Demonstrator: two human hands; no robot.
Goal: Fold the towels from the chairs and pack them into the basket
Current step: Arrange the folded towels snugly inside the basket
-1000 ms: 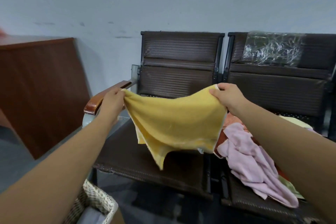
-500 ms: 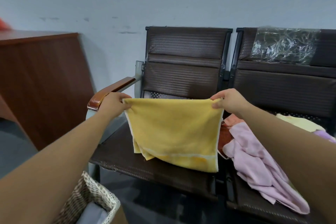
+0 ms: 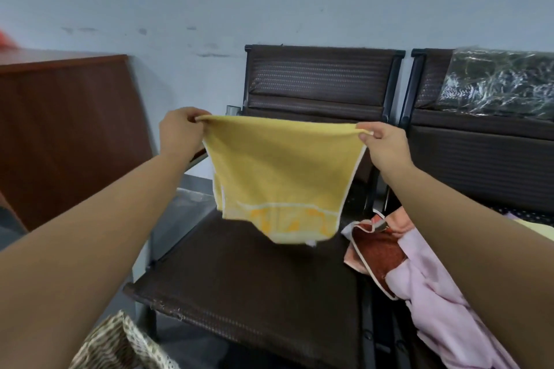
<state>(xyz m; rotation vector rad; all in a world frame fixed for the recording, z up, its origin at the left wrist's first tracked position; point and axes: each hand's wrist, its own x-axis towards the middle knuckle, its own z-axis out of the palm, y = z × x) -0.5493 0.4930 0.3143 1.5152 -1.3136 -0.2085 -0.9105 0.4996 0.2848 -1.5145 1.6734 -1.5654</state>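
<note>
Left hand (image 3: 180, 132), right hand (image 3: 385, 142) pinch yellow towel (image 3: 278, 171) top corners | doubled, hanging above bare chair seat (image 3: 254, 284)

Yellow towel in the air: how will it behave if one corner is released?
Probably floppy: the yellow towel sags between the left hand and right hand. Likely light, since pinches at its top corners carry it. Released, it would likely swing down and droop toward the chair seat.

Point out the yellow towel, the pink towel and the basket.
yellow towel (image 3: 278, 168), head view, middle of the hanging cloth.
pink towel (image 3: 443, 314), head view, crumpled middle fold.
basket (image 3: 115, 344), head view, woven wall.
</note>
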